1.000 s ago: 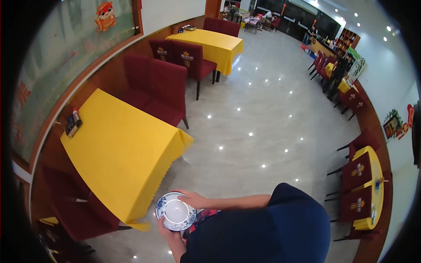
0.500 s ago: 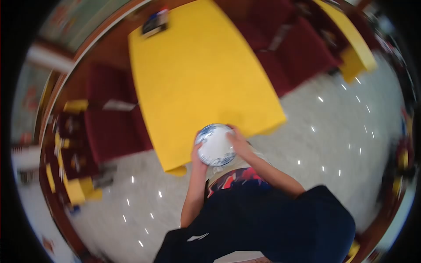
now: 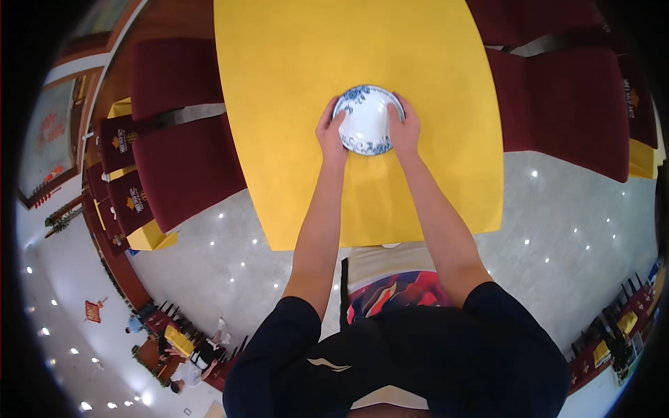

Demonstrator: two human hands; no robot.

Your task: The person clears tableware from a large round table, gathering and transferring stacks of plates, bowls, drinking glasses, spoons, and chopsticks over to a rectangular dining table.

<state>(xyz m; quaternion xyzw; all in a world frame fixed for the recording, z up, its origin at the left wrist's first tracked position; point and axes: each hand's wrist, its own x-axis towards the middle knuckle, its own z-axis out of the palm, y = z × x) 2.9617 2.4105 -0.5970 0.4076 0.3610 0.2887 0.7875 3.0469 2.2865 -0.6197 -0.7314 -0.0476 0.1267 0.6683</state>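
A round white plate [image 3: 366,122] with a blue floral rim is over the middle of the yellow-covered table [image 3: 362,202]. My left hand [image 3: 332,129] grips its left edge, thumb on the upper face and the fingers mostly hidden beneath. On the opposite edge, my right hand [image 3: 405,127] holds it the same way, its thumb over the rim. The plate lies face up, roughly level. Whether it touches the cloth, and whether more than one plate is stacked, I cannot tell.
Dark red chairs [image 3: 185,174] line the table's left side, and more dark red chairs [image 3: 568,104] stand on the right. Pale, shiny floor [image 3: 216,258] shows around the table. Far off at lower left, people [image 3: 191,373] are near other tables.
Both hands have carried the plate from beyond the table's near edge to over its middle, arms now stretched forward. The view has turned and come closer to the table.
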